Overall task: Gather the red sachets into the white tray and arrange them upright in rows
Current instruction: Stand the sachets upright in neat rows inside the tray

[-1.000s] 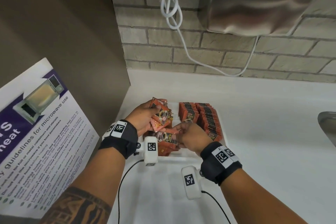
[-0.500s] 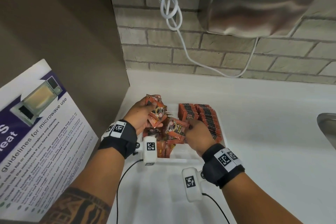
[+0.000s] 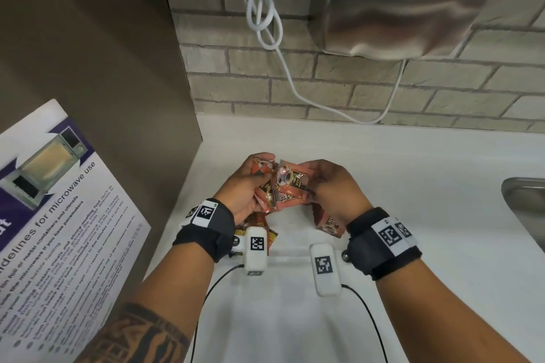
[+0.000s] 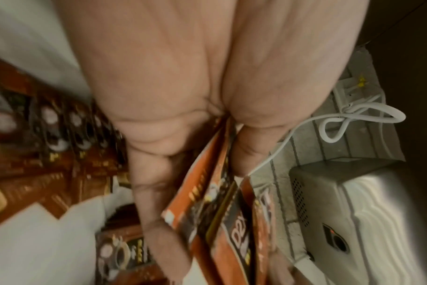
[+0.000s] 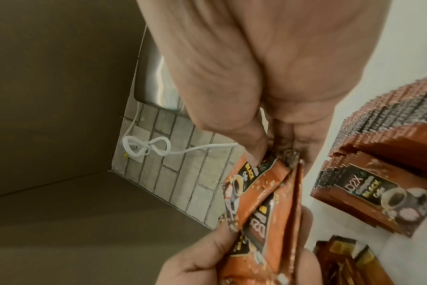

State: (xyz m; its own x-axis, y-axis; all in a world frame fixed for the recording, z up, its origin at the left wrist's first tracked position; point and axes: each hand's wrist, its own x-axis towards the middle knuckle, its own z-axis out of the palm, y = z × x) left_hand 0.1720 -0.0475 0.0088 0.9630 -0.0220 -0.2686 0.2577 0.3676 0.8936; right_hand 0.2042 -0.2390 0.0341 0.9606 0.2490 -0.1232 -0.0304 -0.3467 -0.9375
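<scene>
Head view: both hands meet above the white tray point(image 3: 290, 253) on the table point(image 3: 413, 186), likely squaring a loose bundle of red sachets point(image 3: 283, 186) before standing it in a row. The left hand point(image 3: 244, 188) grips the bundle from one side, the right hand point(image 3: 333, 188) pinches its other edge.

Left wrist view: curled fingers point(image 4: 156, 202) and thumb clamp several sachets; more lie below.

Right wrist view: fingertips point(image 5: 254, 152) pinch the bundle's top corner, with upright rows point(image 5: 388, 160) already standing beside it.
</scene>
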